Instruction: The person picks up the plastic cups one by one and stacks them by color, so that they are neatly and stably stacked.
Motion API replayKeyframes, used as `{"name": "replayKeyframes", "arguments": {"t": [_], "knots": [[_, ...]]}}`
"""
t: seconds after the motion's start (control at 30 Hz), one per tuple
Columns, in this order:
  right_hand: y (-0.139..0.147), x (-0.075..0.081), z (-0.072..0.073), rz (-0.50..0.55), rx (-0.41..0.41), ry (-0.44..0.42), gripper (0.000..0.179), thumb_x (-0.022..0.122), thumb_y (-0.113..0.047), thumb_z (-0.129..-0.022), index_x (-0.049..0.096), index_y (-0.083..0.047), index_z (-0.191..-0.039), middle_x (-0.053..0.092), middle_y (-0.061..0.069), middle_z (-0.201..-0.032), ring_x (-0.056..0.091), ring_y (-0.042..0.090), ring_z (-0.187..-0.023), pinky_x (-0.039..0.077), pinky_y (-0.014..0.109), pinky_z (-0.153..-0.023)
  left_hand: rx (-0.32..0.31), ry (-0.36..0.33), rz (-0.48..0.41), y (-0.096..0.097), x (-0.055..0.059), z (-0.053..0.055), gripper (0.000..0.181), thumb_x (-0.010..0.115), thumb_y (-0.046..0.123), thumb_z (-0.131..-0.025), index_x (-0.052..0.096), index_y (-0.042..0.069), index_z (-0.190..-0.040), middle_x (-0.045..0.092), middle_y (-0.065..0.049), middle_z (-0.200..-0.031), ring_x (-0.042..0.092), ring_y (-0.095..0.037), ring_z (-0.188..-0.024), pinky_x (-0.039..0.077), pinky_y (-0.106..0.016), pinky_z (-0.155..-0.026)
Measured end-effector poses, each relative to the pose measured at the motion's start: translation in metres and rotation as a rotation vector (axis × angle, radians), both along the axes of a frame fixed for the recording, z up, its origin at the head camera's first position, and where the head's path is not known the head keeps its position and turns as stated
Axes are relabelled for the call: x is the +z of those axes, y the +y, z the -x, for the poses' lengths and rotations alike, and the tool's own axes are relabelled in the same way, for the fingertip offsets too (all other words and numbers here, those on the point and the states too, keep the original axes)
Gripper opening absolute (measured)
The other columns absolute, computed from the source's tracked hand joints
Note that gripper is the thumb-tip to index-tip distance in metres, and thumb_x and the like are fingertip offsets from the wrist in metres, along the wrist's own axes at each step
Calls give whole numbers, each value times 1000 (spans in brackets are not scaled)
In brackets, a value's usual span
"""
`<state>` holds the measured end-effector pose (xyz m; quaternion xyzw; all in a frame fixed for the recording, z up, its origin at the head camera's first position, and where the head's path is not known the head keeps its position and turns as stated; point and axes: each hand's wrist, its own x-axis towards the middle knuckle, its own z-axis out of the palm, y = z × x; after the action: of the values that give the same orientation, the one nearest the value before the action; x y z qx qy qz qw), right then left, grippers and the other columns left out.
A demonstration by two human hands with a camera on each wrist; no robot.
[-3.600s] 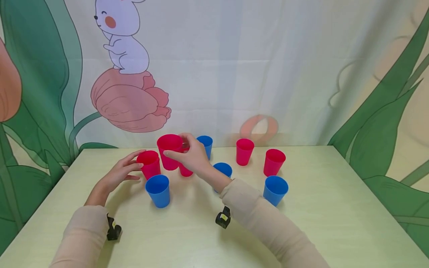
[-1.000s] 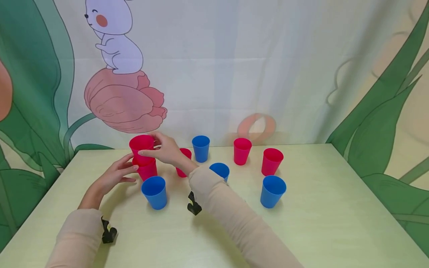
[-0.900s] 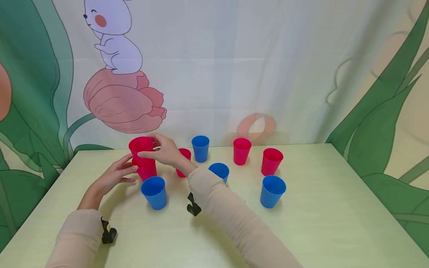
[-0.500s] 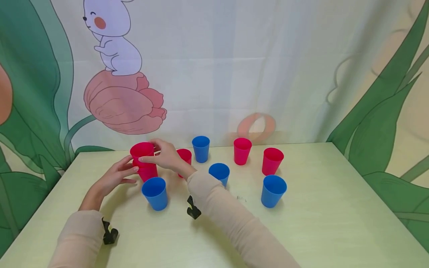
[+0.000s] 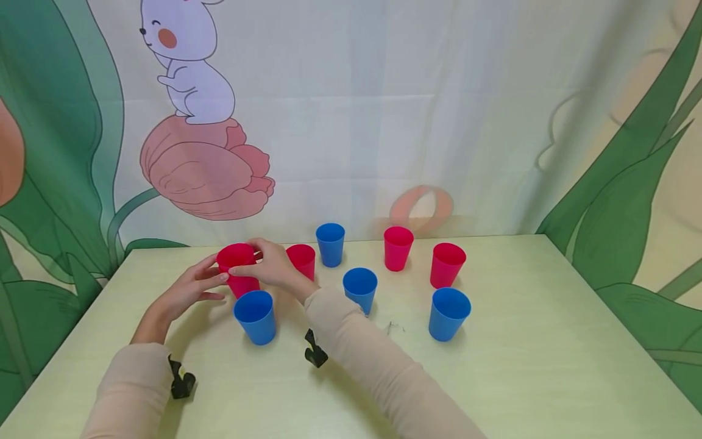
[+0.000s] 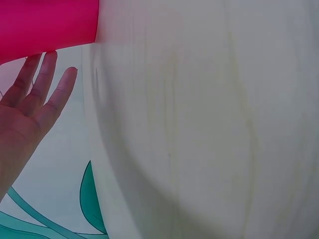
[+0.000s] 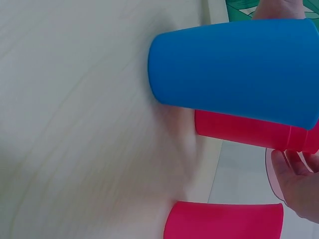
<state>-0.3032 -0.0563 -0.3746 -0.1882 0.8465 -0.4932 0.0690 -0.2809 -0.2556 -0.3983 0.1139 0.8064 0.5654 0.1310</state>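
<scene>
Two red cups stand nested at the left of the table: the upper red cup point(image 5: 236, 258) sits deep in the lower red cup point(image 5: 245, 288). My right hand point(image 5: 272, 266) pinches the upper cup near its rim, thumb in front and fingers behind. On the other side my left hand point(image 5: 185, 291) touches the stack with fairly straight fingers; in the left wrist view its fingertips point(image 6: 50, 54) meet the red wall. A blue cup point(image 5: 256, 318) stands just in front, hiding part of the stack in the right wrist view, where the lower red cup point(image 7: 244, 130) shows behind it.
Right of the stack is another red cup point(image 5: 303, 262). Two blue cups point(image 5: 330, 246) point(image 5: 359, 291) stand near the middle. Further right are two red cups point(image 5: 397, 250) point(image 5: 447, 266) and a blue cup point(image 5: 448, 316). A printed curtain point(image 5: 340, 122) hangs behind the table point(image 5: 521, 366).
My right hand has carried the upper red cup left from beside the other red cup and lowered it into the left one. My left hand has stayed beside the lower cup.
</scene>
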Motion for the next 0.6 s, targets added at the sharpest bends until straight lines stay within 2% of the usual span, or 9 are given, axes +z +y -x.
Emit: {"name": "replayKeyframes", "arguments": {"t": [0.1, 0.33, 0.6], "knots": [[0, 0, -1, -1, -1, -10, 70, 75, -31, -74, 44, -17, -135, 55, -1, -122, 52, 15, -104, 49, 18, -66, -7, 3, 7, 0, 0, 0, 74, 55, 31, -92, 12, 11, -148, 28, -27, -142, 41, -47, -119, 46, -51, -87], [4, 2, -3, -52, 16, 34, 73, 75, -33, -74, 42, -16, -136, 52, -1, -127, 51, 17, -108, 49, 17, -68, -17, 1, 7, -2, 0, 1, 74, 55, 31, -92, 11, 11, -148, 28, -27, -142, 41, -46, -119, 46, -51, -86], [17, 10, -12, 23, 4, 8, 68, 73, -33, -77, 43, -17, -136, 51, 0, -128, 51, 19, -111, 49, 20, -71, -3, 5, 14, -1, -1, 1, 75, 56, 32, -91, 11, 11, -148, 29, -27, -141, 41, -46, -119, 46, -50, -86]]}}
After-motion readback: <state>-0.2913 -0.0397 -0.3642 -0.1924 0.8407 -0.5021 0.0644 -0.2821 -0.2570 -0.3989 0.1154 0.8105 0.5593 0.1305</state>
